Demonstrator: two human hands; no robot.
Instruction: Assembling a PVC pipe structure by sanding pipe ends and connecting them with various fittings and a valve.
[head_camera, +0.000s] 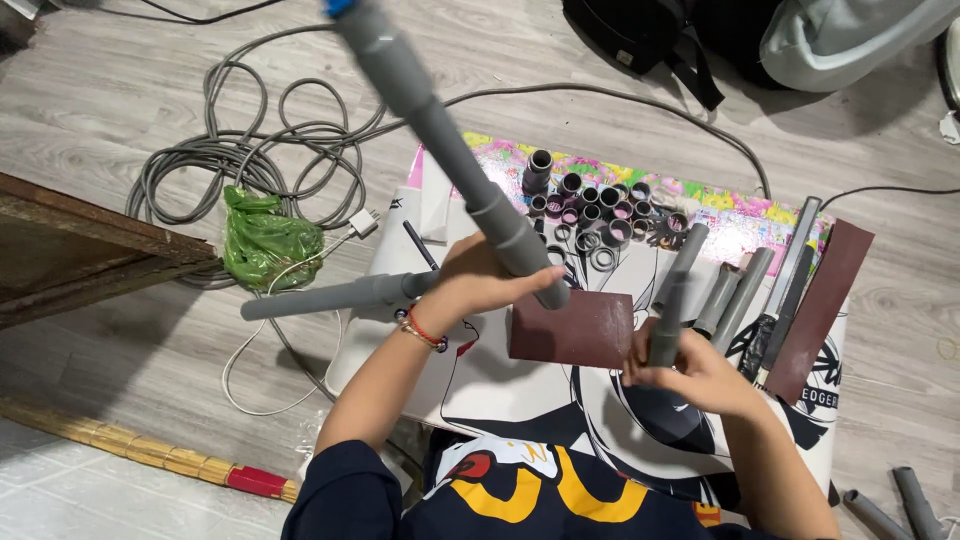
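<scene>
Grey cable coil (250, 150) lay far left on the wood floor, green plastic bag (262, 240) just beside it. Dark wooden frame (80, 245) at left edge. Black bag (640, 40) far centre. Two pipe offcuts (895, 505) near right.

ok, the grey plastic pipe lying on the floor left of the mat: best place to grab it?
Probably mid-shaft of the grey plastic pipe, from above. It lies flat and nearly level, with bare shaft there; its right end goes under the left hand.
</scene>
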